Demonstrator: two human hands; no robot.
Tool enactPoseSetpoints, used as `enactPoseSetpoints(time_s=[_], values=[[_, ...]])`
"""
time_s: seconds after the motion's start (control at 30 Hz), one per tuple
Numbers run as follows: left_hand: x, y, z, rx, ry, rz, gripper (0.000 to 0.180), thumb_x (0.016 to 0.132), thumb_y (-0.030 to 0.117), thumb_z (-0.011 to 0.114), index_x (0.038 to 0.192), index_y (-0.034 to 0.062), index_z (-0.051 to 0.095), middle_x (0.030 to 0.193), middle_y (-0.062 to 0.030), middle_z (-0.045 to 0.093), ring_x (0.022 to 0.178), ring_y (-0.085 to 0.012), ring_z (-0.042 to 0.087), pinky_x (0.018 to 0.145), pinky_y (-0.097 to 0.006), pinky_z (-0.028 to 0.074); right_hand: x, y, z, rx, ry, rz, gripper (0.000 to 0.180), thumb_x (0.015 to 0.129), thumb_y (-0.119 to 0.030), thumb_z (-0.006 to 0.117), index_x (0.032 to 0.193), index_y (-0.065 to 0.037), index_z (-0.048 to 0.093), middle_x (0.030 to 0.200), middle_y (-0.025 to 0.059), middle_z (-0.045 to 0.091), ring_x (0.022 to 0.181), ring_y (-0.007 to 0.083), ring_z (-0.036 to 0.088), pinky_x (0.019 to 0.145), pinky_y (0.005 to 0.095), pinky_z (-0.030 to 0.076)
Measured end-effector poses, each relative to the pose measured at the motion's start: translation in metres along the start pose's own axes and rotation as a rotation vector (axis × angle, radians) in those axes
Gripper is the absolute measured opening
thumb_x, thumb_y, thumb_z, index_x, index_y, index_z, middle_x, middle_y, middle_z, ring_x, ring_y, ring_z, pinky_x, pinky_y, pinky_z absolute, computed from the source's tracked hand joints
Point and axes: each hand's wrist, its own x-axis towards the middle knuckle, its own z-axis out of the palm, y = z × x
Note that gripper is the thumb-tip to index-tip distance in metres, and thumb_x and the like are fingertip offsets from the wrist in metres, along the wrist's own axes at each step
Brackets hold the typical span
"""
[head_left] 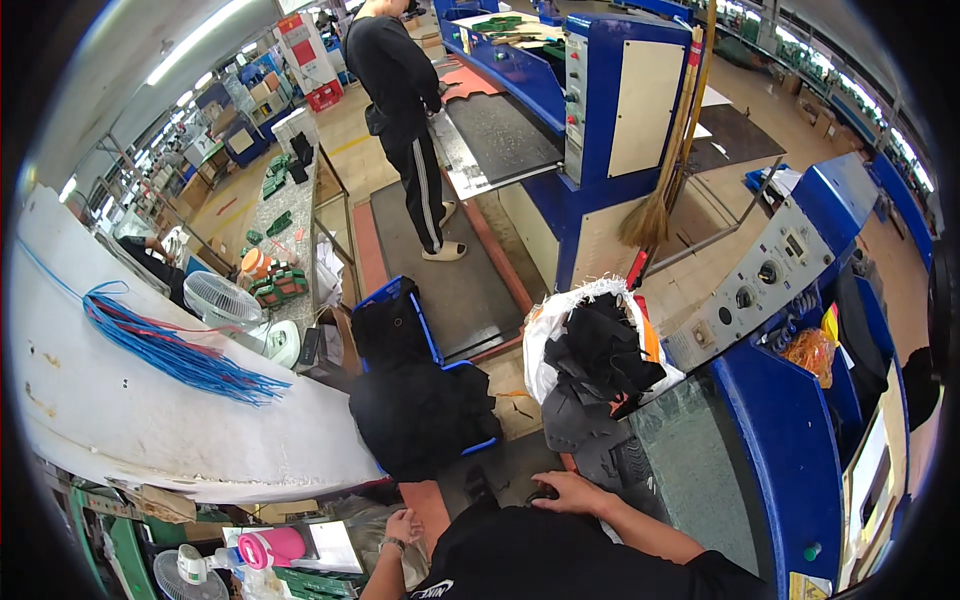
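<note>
My right hand [572, 492] reaches forward at the lower middle, its fingers curled over a small black piece [541, 494] on the dark work surface. Just beyond it lies a stack of grey and black rubber sheets [590, 440]. My left hand [404, 524], with a watch on the wrist, hovers lower left beside a brown sheet [428, 508]. Its fingers are loosely bent, and whether it holds anything is unclear. My black shirt fills the bottom edge.
A white sack of black scraps [595, 345] and a blue crate of dark material [420, 390] stand ahead. A blue machine with a grey control panel [760, 280] is at the right and a white table with blue cords [170, 350] at the left. Another person [405, 100] stands at a far press.
</note>
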Motion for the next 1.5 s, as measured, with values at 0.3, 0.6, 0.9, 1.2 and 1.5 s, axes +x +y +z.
enactPoseSetpoints(time_s=[0.3, 0.6, 0.9, 1.2, 1.5], values=[[-0.008, -0.017, 0.028, 0.127, -0.059, 0.018, 0.029, 0.101, 0.033, 0.058, 0.115, 0.0079, 0.061, 0.085, -0.0086, 0.07, 0.066, -0.0196, 0.067, 0.054, -0.033, 0.054, -0.002, 0.011, 0.009, -0.004, 0.067, -0.04, 0.062, 0.088, -0.039, 0.072, 0.135, -0.003, 0.054, 0.119, 0.0208, 0.064, 0.112, 0.0348, 0.063, 0.096, 0.0404, 0.05], [-0.021, -0.062, 0.025, 0.093, -0.003, 0.074, 0.025, 0.1, 0.031, 0.057, 0.108, 0.0086, 0.065, 0.079, -0.0077, 0.069, 0.054, -0.0168, 0.06, 0.044, -0.03, 0.047, 0.005, 0.015, 0.007, -0.071, 0.058, -0.094, 0.059, 0.087, -0.035, 0.074, 0.132, -0.001, 0.056, 0.117, 0.0204, 0.065, 0.11, 0.0314, 0.064, 0.094, 0.0383, 0.051], [-0.108, -0.099, 0.031, 0.086, 0.245, 0.225, 0.036, 0.099, 0.033, 0.059, 0.103, -0.0022, 0.065, 0.077, -0.0106, 0.071, 0.061, -0.0159, 0.066, 0.053, -0.033, 0.052, 0.009, 0.02, 0.019, -0.096, -0.137, -0.117, 0.056, 0.084, -0.021, 0.076, 0.131, 0.002, 0.056, 0.115, 0.0214, 0.066, 0.103, 0.0315, 0.066, 0.089, 0.0394, 0.051], [-0.187, -0.203, 0.091, 0.13, 0.415, 0.119, 0.036, 0.095, 0.037, 0.061, 0.113, 0.0067, 0.07, 0.109, -0.015, 0.072, 0.105, -0.0301, 0.067, 0.093, -0.041, 0.051, 0.01, 0.03, 0.019, -0.481, -0.305, -0.233, 0.054, 0.086, -0.019, 0.074, 0.132, 0.003, 0.055, 0.115, 0.0202, 0.067, 0.102, 0.0303, 0.067, 0.088, 0.0395, 0.052], [-0.207, -0.275, 0.063, -0.053, 0.414, 0.095, 0.036, 0.094, 0.039, 0.061, 0.112, 0.01, 0.07, 0.114, -0.0152, 0.07, 0.11, -0.0339, 0.065, 0.095, -0.044, 0.05, 0.004, 0.056, 0.028, -0.625, -0.274, -0.034, 0.049, 0.088, -0.019, 0.073, 0.13, 0.002, 0.057, 0.104, 0.0214, 0.07, 0.095, 0.0311, 0.07, 0.08, 0.0403, 0.055]])
